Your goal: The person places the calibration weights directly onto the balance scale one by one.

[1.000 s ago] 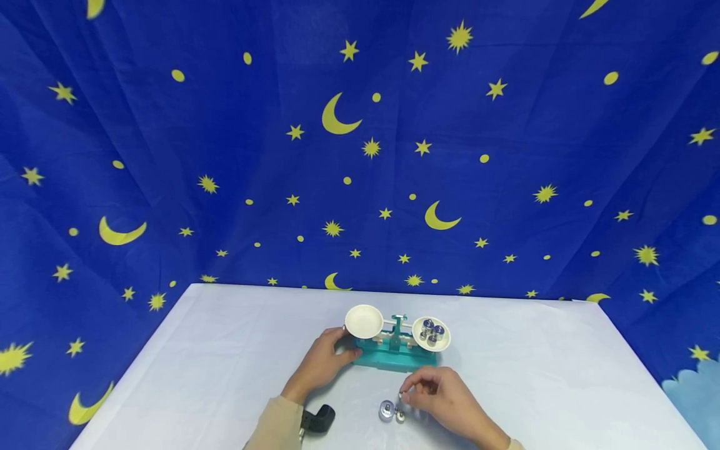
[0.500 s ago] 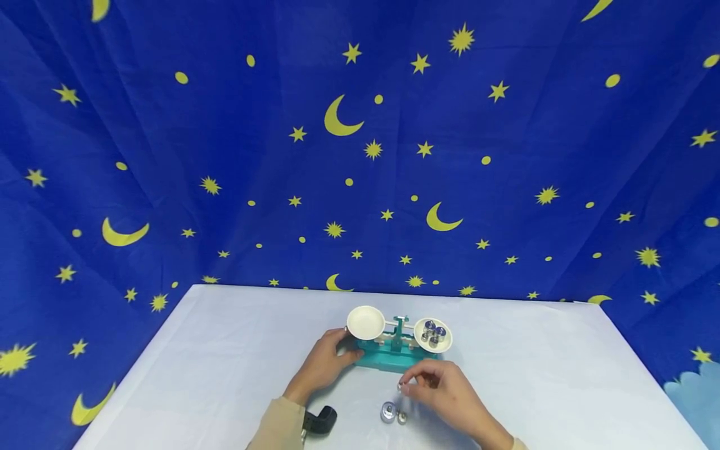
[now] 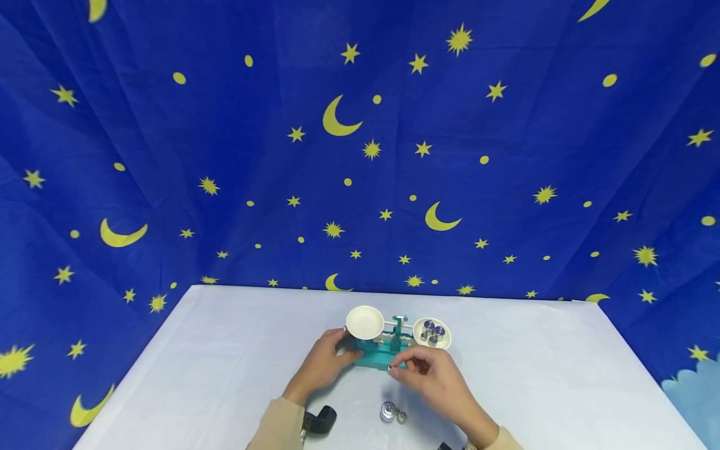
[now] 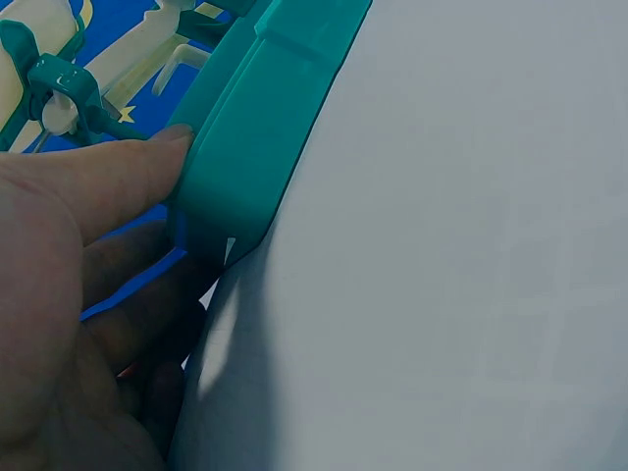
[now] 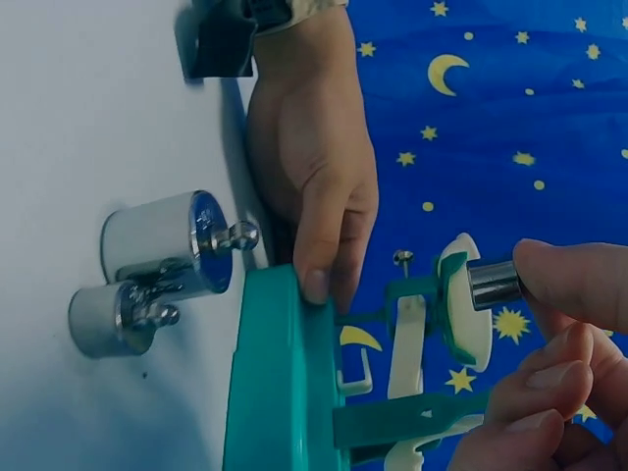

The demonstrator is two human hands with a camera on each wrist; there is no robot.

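Note:
A teal tabletop balance scale (image 3: 371,359) stands on the table with two white pans. My left hand (image 3: 322,364) grips the left end of its base, thumb on top in the left wrist view. Between thumb and fingertips my right hand (image 3: 437,382) pinches a small silver cylindrical weight (image 5: 494,284), held up in front of the base. Several metal weights (image 3: 430,325) sit in the right pan, while the left pan (image 3: 365,322) holds nothing. On the table below the right hand stand a large weight (image 5: 147,240) and a smaller weight (image 5: 96,322), close together.
A white cloth covers the table (image 3: 253,325). Behind it hangs a blue curtain (image 3: 270,162) with yellow moons and stars. A black wrist device (image 3: 320,420) shows by the left sleeve.
My right hand has lifted the small weight from beside the other weights and moved up and slightly left, to the front of the scale's base. The left hand stays put.

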